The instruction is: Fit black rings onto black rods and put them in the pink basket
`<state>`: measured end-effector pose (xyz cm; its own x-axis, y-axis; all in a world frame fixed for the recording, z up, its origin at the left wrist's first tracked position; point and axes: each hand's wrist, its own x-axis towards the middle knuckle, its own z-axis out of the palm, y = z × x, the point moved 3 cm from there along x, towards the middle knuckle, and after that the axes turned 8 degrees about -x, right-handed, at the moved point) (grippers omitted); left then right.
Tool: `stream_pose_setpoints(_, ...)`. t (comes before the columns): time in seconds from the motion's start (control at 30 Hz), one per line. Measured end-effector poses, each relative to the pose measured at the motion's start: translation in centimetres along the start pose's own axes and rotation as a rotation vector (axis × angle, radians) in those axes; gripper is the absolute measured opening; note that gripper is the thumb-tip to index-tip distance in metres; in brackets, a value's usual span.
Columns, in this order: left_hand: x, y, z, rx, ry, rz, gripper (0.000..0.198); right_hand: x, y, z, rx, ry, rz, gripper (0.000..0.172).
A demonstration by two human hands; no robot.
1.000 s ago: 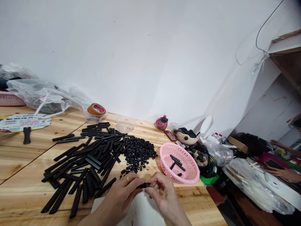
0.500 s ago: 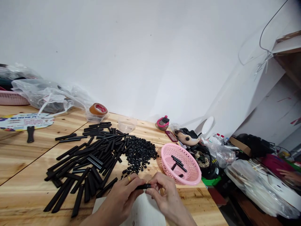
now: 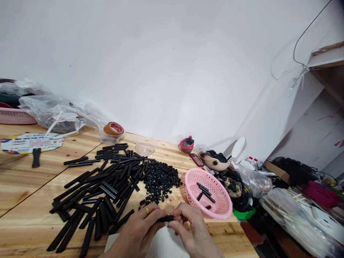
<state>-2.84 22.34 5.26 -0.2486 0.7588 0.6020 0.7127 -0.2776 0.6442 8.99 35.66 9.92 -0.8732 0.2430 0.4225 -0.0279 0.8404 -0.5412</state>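
Note:
A short black tube (image 3: 165, 218) is held level between my two hands, low in the middle of the view. My left hand (image 3: 138, 229), with a ring on one finger, is closed around its left end. The fingertips of my right hand (image 3: 192, 229) pinch its right end, partly hiding it. Below the hands lies a white board or sheet (image 3: 168, 245). Left of them a heap of long black tubes (image 3: 107, 182) spreads over the wooden table (image 3: 24, 200). Just beyond my hands is a pile of small black ring-like pieces (image 3: 161, 179).
A pink basket (image 3: 227, 211) with several black tubes stands to the right. Behind are brown tape (image 3: 110, 129), a clear tub (image 3: 145, 147), a pink-handled bottle (image 3: 187, 145) and a phone (image 3: 196, 159). A hand fan (image 3: 32, 143) and plastic bags (image 3: 59, 114) lie left. Clutter fills the right.
The view has tilted slightly, so everything sits a little lower. Both hands keep their grip on the tube, nearly in place. Another person's hand at the right edge is gone from view.

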Motion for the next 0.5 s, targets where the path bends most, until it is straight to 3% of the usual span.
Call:
stream_pose_setpoints(0.1, 0.2, 0.0, -0.2, 0.03, 0.015, 0.003, 0.032, -0.1, 0.5, 0.6, 0.101, 0.021, 0.075, 0.013)
stream_pose_setpoints(0.3, 0.1, -0.1, -0.4, 0.095, 0.063, 0.057, 0.033, -0.2, 2.8, 4.3, 0.714, 0.014, 0.286, 0.035)
stream_pose_setpoints(0.5, 0.2, 0.1, -0.5, 0.199, 0.114, 0.107, 0.032, 0.4, 2.8, 6.1, 0.904, 0.015, 0.362, 0.047)
